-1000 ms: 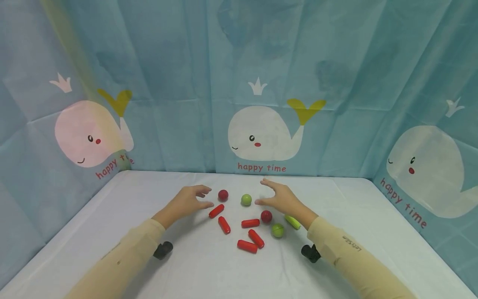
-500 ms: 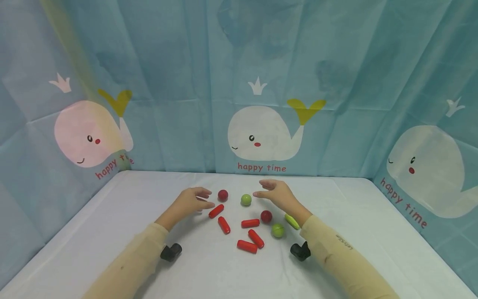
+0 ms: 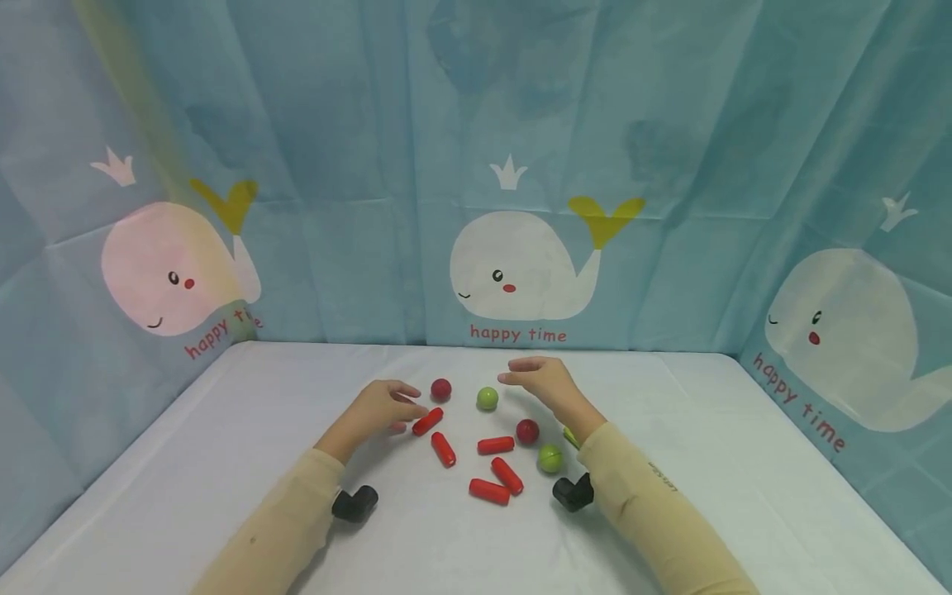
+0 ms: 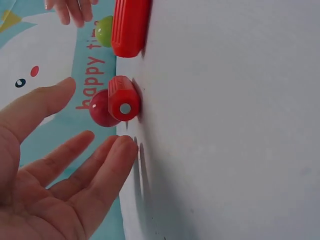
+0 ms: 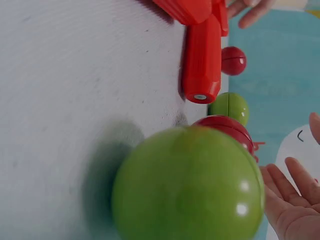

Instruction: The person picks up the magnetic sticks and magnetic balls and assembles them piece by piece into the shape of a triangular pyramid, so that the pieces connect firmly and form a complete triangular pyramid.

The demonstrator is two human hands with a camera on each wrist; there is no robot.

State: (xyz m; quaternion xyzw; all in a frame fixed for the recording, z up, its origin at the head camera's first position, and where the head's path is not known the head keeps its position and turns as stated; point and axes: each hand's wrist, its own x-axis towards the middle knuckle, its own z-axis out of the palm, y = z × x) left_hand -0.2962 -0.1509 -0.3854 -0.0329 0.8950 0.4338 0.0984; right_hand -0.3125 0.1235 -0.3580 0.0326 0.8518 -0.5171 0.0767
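My left hand (image 3: 378, 409) is over the table's left part, fingers loosely spread, beside a red cylinder (image 3: 427, 421) and a red ball (image 3: 441, 390). In the left wrist view, the left hand (image 4: 65, 165) has a gap between thumb and fingers, with the red cylinder (image 4: 124, 100) beyond the fingertips. My right hand (image 3: 549, 385) hovers with relaxed fingers, right of a green ball (image 3: 487, 398). The right wrist view shows that hand (image 5: 295, 197) holding nothing, and a large near green ball (image 5: 190, 185).
Nearer me on the white table (image 3: 416, 545) lie several red cylinders (image 3: 488, 492), a second red ball (image 3: 527, 431) and a second green ball (image 3: 550, 459). A green piece (image 3: 570, 437) is partly hidden by the right sleeve (image 3: 654, 512). A blue whale-print curtain (image 3: 357, 273) stands behind.
The right hand has shifted slightly left, its fingers closer together, and its sleeve now covers part of the green piece. The left forearm has moved right, while that hand has dipped slightly.
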